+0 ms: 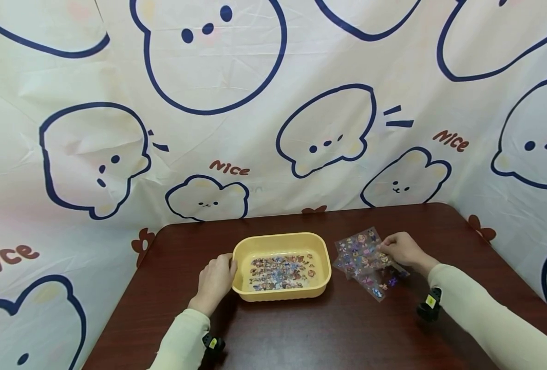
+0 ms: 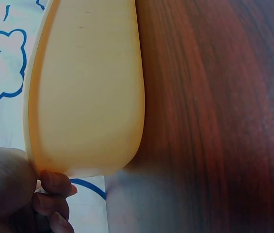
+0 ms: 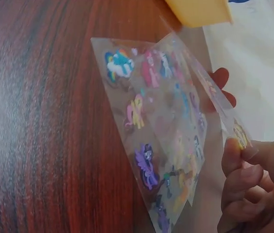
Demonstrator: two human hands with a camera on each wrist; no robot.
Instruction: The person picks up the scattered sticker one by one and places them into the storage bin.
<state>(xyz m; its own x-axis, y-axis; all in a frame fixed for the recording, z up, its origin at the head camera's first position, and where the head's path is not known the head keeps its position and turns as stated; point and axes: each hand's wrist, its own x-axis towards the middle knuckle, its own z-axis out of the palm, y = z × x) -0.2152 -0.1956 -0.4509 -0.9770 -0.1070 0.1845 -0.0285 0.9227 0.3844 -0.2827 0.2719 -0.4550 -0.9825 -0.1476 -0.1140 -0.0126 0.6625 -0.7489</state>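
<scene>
A yellow plastic tub stands on the table, with rows of small colourful sticker figures on its floor. My left hand grips the tub's left end by the rim; in the left wrist view the fingers curl at its edge. To the tub's right, clear sticker sheets overlap on the table, printed with cartoon ponies. My right hand pinches one clear sticker sheet between thumb and fingertips by its edge. That sheet is tilted up from the others in the right wrist view.
The dark brown wooden table runs back to a white cloth printed with blue-outlined bears. The cloth hangs behind the table and along its sides. A small black device is strapped to the right wrist, another to the left.
</scene>
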